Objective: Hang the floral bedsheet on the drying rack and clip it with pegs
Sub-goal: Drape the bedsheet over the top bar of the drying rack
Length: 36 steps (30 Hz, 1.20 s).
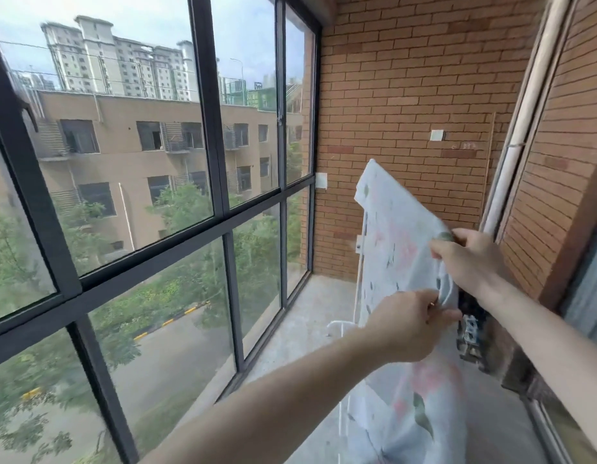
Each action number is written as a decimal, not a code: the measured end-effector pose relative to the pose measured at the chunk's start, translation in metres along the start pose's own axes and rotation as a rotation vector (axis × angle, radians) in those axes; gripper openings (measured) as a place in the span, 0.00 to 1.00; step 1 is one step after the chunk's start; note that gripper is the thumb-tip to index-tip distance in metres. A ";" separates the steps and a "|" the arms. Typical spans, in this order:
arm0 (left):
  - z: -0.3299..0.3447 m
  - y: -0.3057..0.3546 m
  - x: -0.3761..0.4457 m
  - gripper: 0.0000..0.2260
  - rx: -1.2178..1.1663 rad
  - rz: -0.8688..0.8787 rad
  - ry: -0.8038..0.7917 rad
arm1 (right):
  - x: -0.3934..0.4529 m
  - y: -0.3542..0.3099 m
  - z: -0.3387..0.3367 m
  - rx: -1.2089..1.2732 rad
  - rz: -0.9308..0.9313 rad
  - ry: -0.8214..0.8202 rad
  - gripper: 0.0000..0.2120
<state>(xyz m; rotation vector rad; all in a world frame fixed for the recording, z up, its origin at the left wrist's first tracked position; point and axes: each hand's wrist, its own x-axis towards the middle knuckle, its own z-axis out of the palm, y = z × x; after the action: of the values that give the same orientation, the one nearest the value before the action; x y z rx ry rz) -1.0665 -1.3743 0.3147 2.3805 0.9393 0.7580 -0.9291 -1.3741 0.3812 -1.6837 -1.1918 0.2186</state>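
Head view: both hands, left hand (409, 324) and right hand (467, 259), pinch the floral bedsheet (395, 242), soft, limp; best held along its top edge.

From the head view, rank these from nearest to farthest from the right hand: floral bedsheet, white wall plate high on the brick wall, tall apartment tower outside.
1. Floral bedsheet: pinched in the right hand.
2. White wall plate: on the brick wall ahead, above the hand.
3. Apartment tower: far off through the window, to the left.
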 end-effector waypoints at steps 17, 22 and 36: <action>0.008 -0.130 0.039 0.19 -0.448 -0.399 -0.250 | -0.055 0.018 0.000 -0.232 -0.056 0.170 0.13; 0.023 -0.137 0.057 0.21 -0.449 -0.409 -0.279 | -0.050 0.019 -0.003 -0.271 -0.075 0.137 0.13; 0.075 -0.218 0.121 0.24 -0.685 -0.655 -0.350 | -0.065 0.018 0.004 -0.559 0.011 0.214 0.11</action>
<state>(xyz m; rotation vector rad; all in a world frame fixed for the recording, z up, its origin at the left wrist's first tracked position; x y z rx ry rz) -1.0457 -1.1601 0.1675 1.4197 1.0099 0.3089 -0.9532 -1.4226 0.3399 -2.1293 -1.1432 -0.3124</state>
